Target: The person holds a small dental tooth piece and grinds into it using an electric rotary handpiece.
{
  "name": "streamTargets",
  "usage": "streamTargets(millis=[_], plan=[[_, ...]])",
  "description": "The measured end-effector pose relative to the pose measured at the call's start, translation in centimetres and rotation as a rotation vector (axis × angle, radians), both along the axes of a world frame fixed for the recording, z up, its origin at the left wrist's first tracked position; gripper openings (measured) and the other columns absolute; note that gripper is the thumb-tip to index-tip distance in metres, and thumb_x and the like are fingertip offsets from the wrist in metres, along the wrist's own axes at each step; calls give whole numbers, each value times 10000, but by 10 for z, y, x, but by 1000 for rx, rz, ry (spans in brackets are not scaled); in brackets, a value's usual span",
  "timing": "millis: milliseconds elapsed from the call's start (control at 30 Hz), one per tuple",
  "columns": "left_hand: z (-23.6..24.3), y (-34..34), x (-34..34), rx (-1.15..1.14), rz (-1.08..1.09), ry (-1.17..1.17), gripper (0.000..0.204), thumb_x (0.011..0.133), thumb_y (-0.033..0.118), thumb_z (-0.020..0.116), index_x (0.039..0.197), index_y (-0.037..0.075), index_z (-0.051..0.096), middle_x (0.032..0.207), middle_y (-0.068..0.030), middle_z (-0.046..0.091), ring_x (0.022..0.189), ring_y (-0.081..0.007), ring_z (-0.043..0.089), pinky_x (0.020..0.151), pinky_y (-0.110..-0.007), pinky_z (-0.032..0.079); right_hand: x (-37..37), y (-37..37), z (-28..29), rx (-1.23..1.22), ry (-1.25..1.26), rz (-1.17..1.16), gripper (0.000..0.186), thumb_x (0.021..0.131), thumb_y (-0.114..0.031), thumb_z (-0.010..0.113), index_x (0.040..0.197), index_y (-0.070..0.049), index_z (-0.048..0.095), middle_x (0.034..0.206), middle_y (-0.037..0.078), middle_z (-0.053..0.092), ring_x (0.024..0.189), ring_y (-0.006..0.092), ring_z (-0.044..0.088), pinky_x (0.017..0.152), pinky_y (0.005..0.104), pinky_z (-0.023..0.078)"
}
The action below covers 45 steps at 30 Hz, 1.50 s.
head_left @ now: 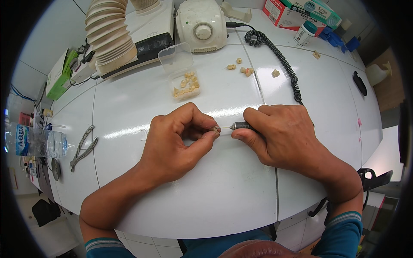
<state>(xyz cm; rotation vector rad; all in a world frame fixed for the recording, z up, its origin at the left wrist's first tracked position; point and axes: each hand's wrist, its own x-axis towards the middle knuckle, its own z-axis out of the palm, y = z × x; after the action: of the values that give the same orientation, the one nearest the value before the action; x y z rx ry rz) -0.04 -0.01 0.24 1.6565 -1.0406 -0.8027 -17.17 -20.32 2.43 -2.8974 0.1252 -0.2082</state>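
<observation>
My left hand (pixel 174 144) pinches a small tooth-like dental piece (pixel 216 128) between thumb and index finger, and the fingertips cover much of it. In my right hand (pixel 284 135) is a black-and-silver rotary handpiece (pixel 243 125), gripped like a pen and pointing left. Its thin metal bur (pixel 225 127) reaches the dental piece or lies right beside it; I cannot tell whether it is spinning. Beyond my hands, a clear plastic box (pixel 188 95) with its lid raised holds several cream-coloured tooth-like pieces (pixel 185 86). More such pieces (pixel 246 71) lie loose to its right.
Behind stand a white control unit (pixel 202 30) with a dial and a ribbed suction hose (pixel 109 36). A black coiled cord (pixel 282 56) runs down to the handpiece. Metal pliers (pixel 84 148) and a water bottle (pixel 38 142) lie left; a small jar (pixel 305 33) stands back right.
</observation>
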Motion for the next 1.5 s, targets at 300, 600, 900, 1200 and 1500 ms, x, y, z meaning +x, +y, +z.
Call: streamTargets(millis=[300,600,900,1200,1500], plan=[[0,0,1,0,7,13,141,1006,-77,758,1108,-35,671,1139,-151,781,1105,-181,787,990,-319,644,0,2,1,3,25,-29,455,1092,-462,721,865,-74,650,653,79,603,566,300,630,534,452,438],[-5,1,2,-84,27,8,172,1018,-73,746,1140,-11,641,1154,-119,771,1100,-157,772,999,-308,633,0,-3,2,3,-162,-15,409,1031,-456,797,946,-74,677,684,78,656,572,311,672,509,451,467],[-3,0,-2,-71,59,16,183,1035,-49,740,1159,5,617,1140,-93,762,1096,-144,766,1008,-311,631,1,-15,-5,44,-408,-85,401,749,21,864,1084,-99,679,829,66,762,708,295,754,573,432,518],[-4,-2,-1,-103,67,15,188,1036,-29,761,1173,-8,633,1136,-94,774,1080,-140,772,997,-304,632,1,-15,-6,56,-490,-16,358,739,-41,825,1073,-95,710,835,69,757,699,286,740,585,419,533],[-5,0,0,-92,67,-37,158,1025,14,815,1131,-12,702,1064,-53,784,985,-97,764,893,-262,630,1,-8,-6,4,-199,-14,365,1030,-445,797,1006,-93,706,807,79,635,663,302,658,579,446,493]])
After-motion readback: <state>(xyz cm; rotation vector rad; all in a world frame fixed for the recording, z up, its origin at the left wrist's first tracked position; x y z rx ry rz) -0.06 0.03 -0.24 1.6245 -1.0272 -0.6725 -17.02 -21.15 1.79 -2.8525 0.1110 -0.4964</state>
